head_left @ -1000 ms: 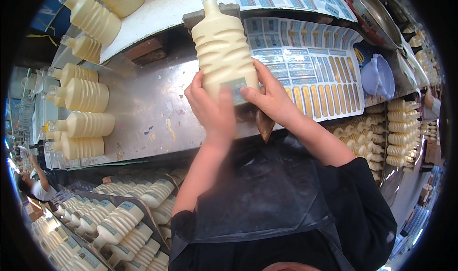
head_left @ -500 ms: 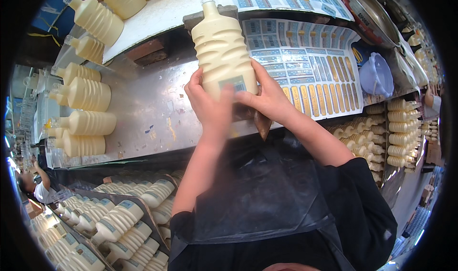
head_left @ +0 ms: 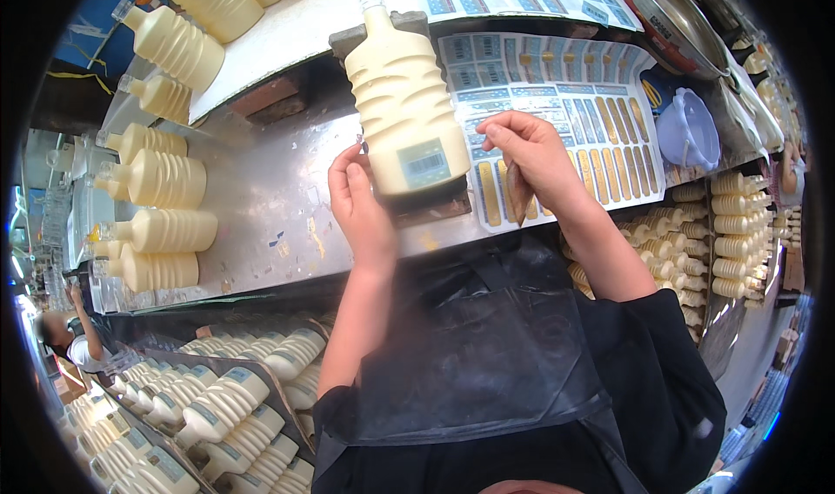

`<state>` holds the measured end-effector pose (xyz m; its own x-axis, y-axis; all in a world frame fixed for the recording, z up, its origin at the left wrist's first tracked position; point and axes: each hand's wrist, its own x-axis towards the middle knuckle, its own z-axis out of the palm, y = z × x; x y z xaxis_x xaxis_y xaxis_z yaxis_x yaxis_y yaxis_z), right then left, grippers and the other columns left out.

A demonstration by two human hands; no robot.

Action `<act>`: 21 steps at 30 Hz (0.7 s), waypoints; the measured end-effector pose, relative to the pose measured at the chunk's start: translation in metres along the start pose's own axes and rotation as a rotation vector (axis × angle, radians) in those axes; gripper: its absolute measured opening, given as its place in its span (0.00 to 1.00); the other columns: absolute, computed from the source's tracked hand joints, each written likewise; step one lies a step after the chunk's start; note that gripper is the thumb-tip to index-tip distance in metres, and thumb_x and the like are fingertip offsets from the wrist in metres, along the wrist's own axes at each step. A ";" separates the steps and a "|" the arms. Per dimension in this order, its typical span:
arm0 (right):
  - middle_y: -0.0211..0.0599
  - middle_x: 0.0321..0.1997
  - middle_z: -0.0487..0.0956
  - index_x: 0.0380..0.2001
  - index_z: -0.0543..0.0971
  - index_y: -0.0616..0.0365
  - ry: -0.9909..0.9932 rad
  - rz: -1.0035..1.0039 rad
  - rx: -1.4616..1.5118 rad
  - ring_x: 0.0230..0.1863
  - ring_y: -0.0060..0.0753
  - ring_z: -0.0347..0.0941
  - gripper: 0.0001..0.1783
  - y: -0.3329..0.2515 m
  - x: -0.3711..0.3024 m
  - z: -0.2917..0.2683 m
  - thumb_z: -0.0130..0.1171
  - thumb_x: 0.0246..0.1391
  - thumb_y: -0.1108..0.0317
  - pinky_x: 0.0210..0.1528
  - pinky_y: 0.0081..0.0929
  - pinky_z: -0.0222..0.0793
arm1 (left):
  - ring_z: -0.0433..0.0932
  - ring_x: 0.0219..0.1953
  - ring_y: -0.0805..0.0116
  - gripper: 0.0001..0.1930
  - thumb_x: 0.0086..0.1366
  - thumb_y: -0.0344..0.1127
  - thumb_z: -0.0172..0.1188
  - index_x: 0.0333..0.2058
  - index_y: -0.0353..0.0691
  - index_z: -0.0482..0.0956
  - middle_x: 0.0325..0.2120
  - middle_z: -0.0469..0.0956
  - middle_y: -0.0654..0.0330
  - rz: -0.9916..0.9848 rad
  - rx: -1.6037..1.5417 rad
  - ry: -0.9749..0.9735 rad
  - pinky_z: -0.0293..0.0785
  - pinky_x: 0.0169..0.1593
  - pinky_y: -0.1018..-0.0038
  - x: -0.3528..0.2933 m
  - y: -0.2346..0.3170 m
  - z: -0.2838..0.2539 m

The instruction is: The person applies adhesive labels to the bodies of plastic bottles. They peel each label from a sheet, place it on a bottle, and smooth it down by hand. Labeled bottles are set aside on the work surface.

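Observation:
A cream, ridged bottle [head_left: 407, 103] with a clear threaded neck lies on its back on a dark support block, neck pointing away. Near its base a blue-grey label [head_left: 424, 163] with a barcode lies flat on the front. My left hand [head_left: 361, 211] is beside the bottle's lower left side, thumb and fingers apart, gripping nothing; whether the fingertips touch the bottle I cannot tell. To the right of the bottle, apart from it, my right hand [head_left: 537, 159] is closed, with a brown, pointed flat piece [head_left: 519, 196] sticking out below its curled fingers.
Sheets of blue and gold labels [head_left: 600, 116] lie to the right, beside a lilac bucket [head_left: 687, 133]. Several cream bottles [head_left: 170, 181] line the metal table's [head_left: 278, 172] left side. Labelled bottles [head_left: 226, 398] fill racks at lower left. A person [head_left: 74, 337] is at far left.
My right hand has let go of the bottle and moved right, over the label sheet, with the brown piece. My left hand has drawn back from the label, now uncovered.

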<state>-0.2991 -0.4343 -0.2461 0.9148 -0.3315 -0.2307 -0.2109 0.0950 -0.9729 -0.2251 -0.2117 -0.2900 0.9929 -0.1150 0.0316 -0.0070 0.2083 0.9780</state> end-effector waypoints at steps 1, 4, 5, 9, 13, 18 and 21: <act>0.25 0.37 0.81 0.45 0.84 0.60 0.007 -0.040 -0.021 0.26 0.07 0.67 0.10 -0.010 -0.006 0.007 0.60 0.66 0.67 0.30 0.09 0.63 | 0.72 0.52 0.69 0.17 0.78 0.39 0.45 0.57 0.35 0.70 0.49 0.73 0.57 0.013 0.010 0.001 0.68 0.59 0.69 -0.004 0.004 0.003; 0.25 0.38 0.82 0.43 0.85 0.62 0.062 -0.343 -0.242 0.27 0.09 0.70 0.09 -0.010 -0.008 0.026 0.63 0.63 0.71 0.30 0.13 0.66 | 0.70 0.55 0.64 0.19 0.74 0.40 0.51 0.58 0.34 0.69 0.52 0.71 0.54 0.221 0.005 -0.044 0.66 0.61 0.65 -0.012 -0.002 0.009; 0.28 0.37 0.81 0.41 0.85 0.63 0.074 -0.450 -0.330 0.24 0.12 0.71 0.08 -0.016 -0.009 0.031 0.64 0.59 0.74 0.29 0.16 0.67 | 0.69 0.55 0.62 0.20 0.73 0.39 0.52 0.58 0.34 0.69 0.53 0.70 0.53 0.259 0.131 -0.048 0.65 0.62 0.64 -0.013 -0.005 0.007; 0.33 0.35 0.80 0.39 0.85 0.61 0.072 -0.557 -0.500 0.22 0.19 0.72 0.07 -0.020 -0.007 0.041 0.65 0.56 0.75 0.28 0.20 0.68 | 0.67 0.58 0.56 0.23 0.68 0.38 0.57 0.58 0.33 0.69 0.55 0.68 0.49 0.309 0.356 -0.065 0.64 0.63 0.62 -0.012 -0.009 0.002; 0.33 0.34 0.81 0.36 0.85 0.60 0.114 -0.589 -0.593 0.22 0.23 0.73 0.06 -0.022 -0.007 0.047 0.67 0.54 0.75 0.27 0.22 0.69 | 0.67 0.59 0.53 0.26 0.65 0.37 0.60 0.59 0.33 0.68 0.56 0.67 0.47 0.292 0.344 -0.078 0.63 0.65 0.60 -0.015 -0.004 0.001; 0.34 0.34 0.82 0.35 0.85 0.59 0.158 -0.651 -0.643 0.22 0.26 0.74 0.05 -0.019 -0.008 0.050 0.68 0.53 0.74 0.27 0.23 0.70 | 0.66 0.61 0.49 0.29 0.63 0.37 0.63 0.60 0.33 0.66 0.57 0.66 0.46 0.409 0.543 -0.045 0.62 0.66 0.56 -0.019 -0.002 0.010; 0.34 0.34 0.83 0.35 0.85 0.59 0.157 -0.663 -0.662 0.23 0.27 0.75 0.05 -0.022 -0.009 0.050 0.68 0.53 0.74 0.27 0.23 0.71 | 0.66 0.61 0.49 0.29 0.62 0.37 0.63 0.59 0.33 0.67 0.57 0.66 0.46 0.389 0.514 -0.033 0.62 0.66 0.56 -0.019 -0.001 0.012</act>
<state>-0.2853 -0.3868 -0.2223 0.8717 -0.2542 0.4189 0.1380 -0.6929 -0.7077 -0.2450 -0.2212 -0.2896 0.9022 -0.1563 0.4020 -0.4299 -0.2503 0.8675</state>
